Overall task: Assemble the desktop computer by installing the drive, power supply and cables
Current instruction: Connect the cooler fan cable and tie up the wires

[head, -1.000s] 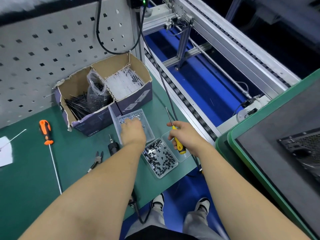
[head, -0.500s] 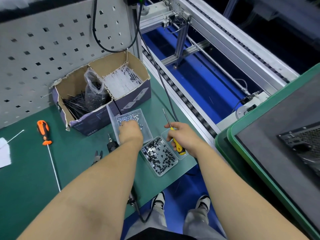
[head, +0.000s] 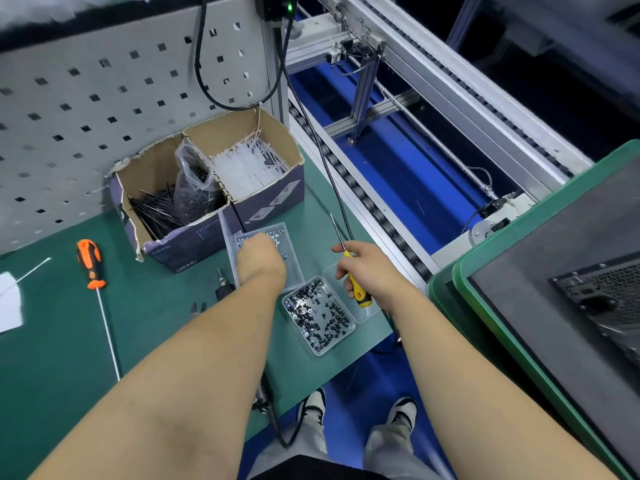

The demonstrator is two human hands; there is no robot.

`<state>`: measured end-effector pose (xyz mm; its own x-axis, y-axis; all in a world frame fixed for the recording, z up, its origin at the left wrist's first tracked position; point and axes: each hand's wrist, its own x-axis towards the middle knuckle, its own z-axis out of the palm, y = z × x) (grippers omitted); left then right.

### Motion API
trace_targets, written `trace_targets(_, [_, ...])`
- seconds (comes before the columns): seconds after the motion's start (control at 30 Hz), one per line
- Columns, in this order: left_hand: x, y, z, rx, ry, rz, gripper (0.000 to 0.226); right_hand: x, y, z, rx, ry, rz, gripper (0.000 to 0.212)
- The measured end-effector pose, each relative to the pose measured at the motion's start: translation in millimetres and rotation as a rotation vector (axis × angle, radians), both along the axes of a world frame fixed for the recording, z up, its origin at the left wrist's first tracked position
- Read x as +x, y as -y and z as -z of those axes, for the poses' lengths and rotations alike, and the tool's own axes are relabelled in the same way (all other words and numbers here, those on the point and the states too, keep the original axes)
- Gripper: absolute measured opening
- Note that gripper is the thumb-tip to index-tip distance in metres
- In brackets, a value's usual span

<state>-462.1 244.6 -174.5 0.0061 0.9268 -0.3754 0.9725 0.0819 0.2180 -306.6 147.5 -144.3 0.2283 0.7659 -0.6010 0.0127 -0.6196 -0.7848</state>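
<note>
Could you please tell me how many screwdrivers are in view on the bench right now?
2: the yellow-handled screwdriver gripped in the right hand, and the orange-handled screwdriver lying on the green mat at left.

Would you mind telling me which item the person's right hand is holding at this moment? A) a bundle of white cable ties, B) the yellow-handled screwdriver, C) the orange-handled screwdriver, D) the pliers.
B: the right hand is curled round the yellow-handled screwdriver, while the orange-handled screwdriver lies untouched on the green mat far to the left.
</note>
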Motion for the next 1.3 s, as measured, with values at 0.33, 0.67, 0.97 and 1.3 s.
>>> trace_targets(0.33, [25,2,-10,-0.223,1.361,-0.813,0.017,-10,-5,-1,0.056,-0.079,0.084,0.037])
trace_targets(0.67, [91,42,-40,-0.844,1.854,-0.924,0.018,19,20,-18,0.243,-0.002,0.318,0.02])
trace_targets(0.97, [235,118,-79,-1.017,1.688,-0.773,0.024,123,117,-55,0.256,0.58,0.557,0.013])
trace_targets(1.3, [372,191,-182,-0.363,1.384,-0.649,0.029,219,193,-149,0.484,0.987,0.642,0.01])
